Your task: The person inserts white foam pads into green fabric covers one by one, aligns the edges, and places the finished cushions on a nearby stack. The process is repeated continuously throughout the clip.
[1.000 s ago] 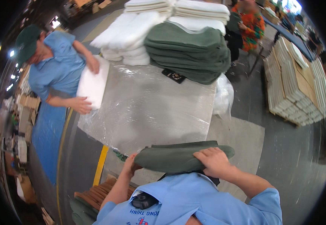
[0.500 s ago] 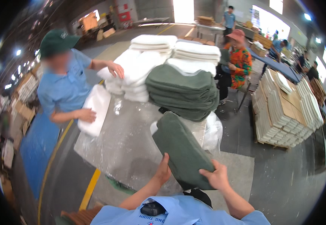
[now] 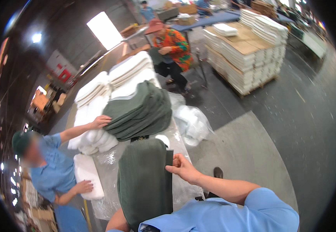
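A dark green fabric-covered cushion [image 3: 144, 179] stands close in front of me, its long side upright, over the near part of the table [image 3: 112, 158]. My right hand [image 3: 183, 168] pinches the fabric at its right edge between thumb and fingers. On the other side only my left forearm shows; the cushion hides my left hand. Just beyond is a stack of similar green cushions [image 3: 141, 114], with a small black item [image 3: 140, 138] at its foot. A round white piece [image 3: 162, 140] shows behind the top of my cushion.
Across to the left, a co-worker [image 3: 50, 166] in a green cap rests one hand on the green stack and the other on a white pad [image 3: 88, 176]. White pads [image 3: 131, 71] are piled behind. Clear plastic [image 3: 193, 121] hangs by the table. A loaded pallet [image 3: 245, 54] stands back right.
My view has swung right. The green cushion has turned more upright, and my right hand has shifted up its right edge. My left hand has gone behind it. The co-worker's hand has moved to the green stack.
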Motion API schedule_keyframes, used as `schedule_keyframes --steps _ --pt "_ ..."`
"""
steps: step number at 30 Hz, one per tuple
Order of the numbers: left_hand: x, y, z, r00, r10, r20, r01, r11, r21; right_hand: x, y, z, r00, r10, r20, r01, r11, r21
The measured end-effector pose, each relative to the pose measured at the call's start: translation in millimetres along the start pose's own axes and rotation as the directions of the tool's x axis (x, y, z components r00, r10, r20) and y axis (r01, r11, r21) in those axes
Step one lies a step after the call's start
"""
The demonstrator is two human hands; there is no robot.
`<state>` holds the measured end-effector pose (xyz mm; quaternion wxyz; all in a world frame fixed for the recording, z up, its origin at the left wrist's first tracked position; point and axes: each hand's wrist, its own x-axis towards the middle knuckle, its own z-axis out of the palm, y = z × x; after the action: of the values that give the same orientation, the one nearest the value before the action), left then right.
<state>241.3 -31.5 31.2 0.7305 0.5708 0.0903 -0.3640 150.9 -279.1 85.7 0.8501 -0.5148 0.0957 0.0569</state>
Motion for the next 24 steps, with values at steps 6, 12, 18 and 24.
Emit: schedule_keyframes --steps 6,12,18,24 --pt "-8.0 -33.8 -11.8 0.954 -0.297 0.041 0.258 0.883 0.393 -35.3 53.1 -35.2 0.976 0.216 0.035 -0.215 0.923 0.320" --pt "0.7 -43.5 -2.5 0.856 -0.514 0.062 0.306 0.599 0.740 -88.9 96.2 -65.4 0.928 0.356 -0.113 -0.299 0.889 0.348" --pt "26.7 -48.4 32.6 0.852 -0.509 0.125 -0.070 0.125 0.990 -92.6 160.6 -80.9 0.888 0.389 -0.245 -0.277 0.878 0.391" --pt "94.9 -52.6 125.9 0.974 -0.160 0.158 -0.149 0.065 0.987 -98.3 148.9 -87.2 0.892 0.339 -0.298 -0.294 0.937 0.187"
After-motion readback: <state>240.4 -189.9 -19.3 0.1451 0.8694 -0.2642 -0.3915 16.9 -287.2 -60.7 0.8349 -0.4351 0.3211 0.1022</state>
